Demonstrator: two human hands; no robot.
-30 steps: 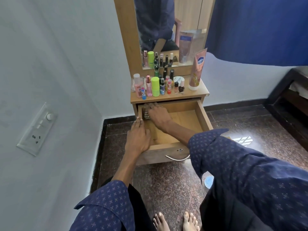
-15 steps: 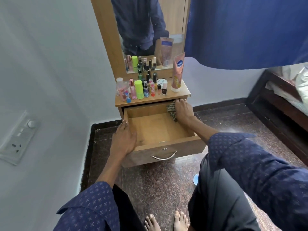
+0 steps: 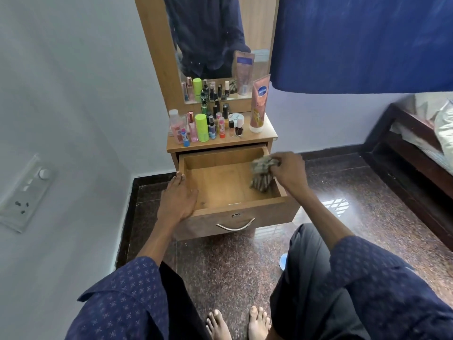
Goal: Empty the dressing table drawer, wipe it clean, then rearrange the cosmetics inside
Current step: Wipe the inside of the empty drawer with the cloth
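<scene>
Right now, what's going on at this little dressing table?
A person is wiping out the open wooden drawer, which holds nothing else. The right hand grips a crumpled patterned cloth by the drawer's right wall, while the left hand rests flat on the left front corner. The small cosmetic bottles and a tall peach lotion tube stand on the tabletop.

Drawer [image 3: 220,185]: wooden, pulled open, inside bare.
Cloth [image 3: 262,171]: patterned, bunched, hanging at the drawer's right wall.
Cosmetics [image 3: 208,126]: bottles upright, clustered on the bench top.
</scene>
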